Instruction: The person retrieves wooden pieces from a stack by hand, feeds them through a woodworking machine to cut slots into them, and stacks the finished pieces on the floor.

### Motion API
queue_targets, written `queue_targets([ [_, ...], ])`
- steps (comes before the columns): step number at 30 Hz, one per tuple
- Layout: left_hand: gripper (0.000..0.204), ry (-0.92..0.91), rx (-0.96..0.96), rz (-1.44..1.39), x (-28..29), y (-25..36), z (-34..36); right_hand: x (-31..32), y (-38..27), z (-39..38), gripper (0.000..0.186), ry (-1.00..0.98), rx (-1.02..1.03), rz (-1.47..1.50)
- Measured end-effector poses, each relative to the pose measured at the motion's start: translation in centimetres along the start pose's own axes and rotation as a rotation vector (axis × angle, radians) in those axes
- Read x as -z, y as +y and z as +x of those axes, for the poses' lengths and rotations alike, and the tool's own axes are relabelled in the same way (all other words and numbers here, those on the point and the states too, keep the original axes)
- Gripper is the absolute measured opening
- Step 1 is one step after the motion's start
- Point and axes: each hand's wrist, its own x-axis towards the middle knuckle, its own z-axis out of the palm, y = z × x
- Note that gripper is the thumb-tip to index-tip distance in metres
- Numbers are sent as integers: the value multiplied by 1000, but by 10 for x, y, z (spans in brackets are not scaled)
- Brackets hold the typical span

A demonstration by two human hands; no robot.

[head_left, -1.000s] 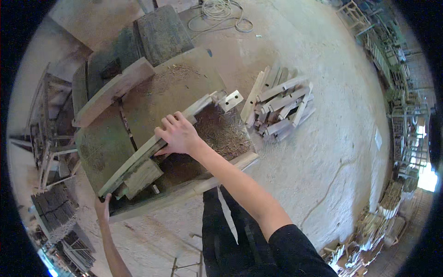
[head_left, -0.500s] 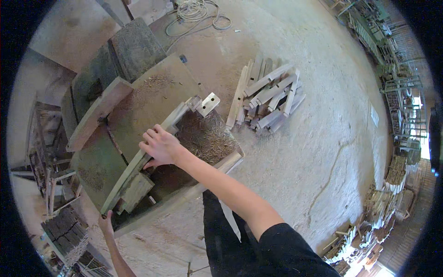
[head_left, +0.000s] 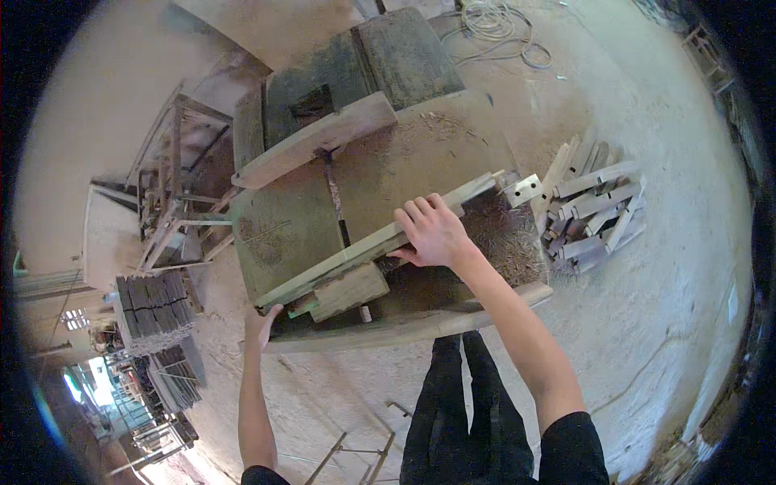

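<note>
A long wooden strip [head_left: 335, 263] lies slantwise across a worn machine table [head_left: 279, 242], with a short wooden block [head_left: 352, 293] along its near side. My right hand [head_left: 432, 232] is closed over the strip right of its middle, fingers across the top and thumb on the near side. At the strip's left end, my left hand [head_left: 260, 325] grips with the thumb on top; its other fingers are mostly hidden. Past the far right end of the strip, a pale piece with two dark holes [head_left: 527, 191] sticks out beyond the table's corner.
A thick curved wooden beam [head_left: 319, 141] crosses the table's far part. Shavings [head_left: 505, 242] cover the near right recess, bordered by a wooden rail [head_left: 412, 327]. Cut wooden pieces [head_left: 594, 206] lie heaped on the floor at right; stacked dark blocks [head_left: 153, 311] stand left. A coiled hose [head_left: 493, 24] lies behind.
The view has turned, so the table appears farther right and more level. Both hands still hold the strip, and more of my left forearm shows.
</note>
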Motion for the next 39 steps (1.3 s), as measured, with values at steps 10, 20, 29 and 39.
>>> queue_targets([
  [10, 70, -11, -3, -3, 12, -8, 2, -2, -6, 9, 61, 45, 2, 15],
  [20, 65, 37, -7, 112, 21, -18, 1, -4, -11, 10, 62, 65, 8, -10],
  [29, 63, -9, 99, 105, 14, -3, 3, 1, -4, 7, 62, 12, 3, -11],
  [39, 67, -46, 43, 106, 15, -25, 12, -8, -6, 7, 67, 8, -24, -49],
])
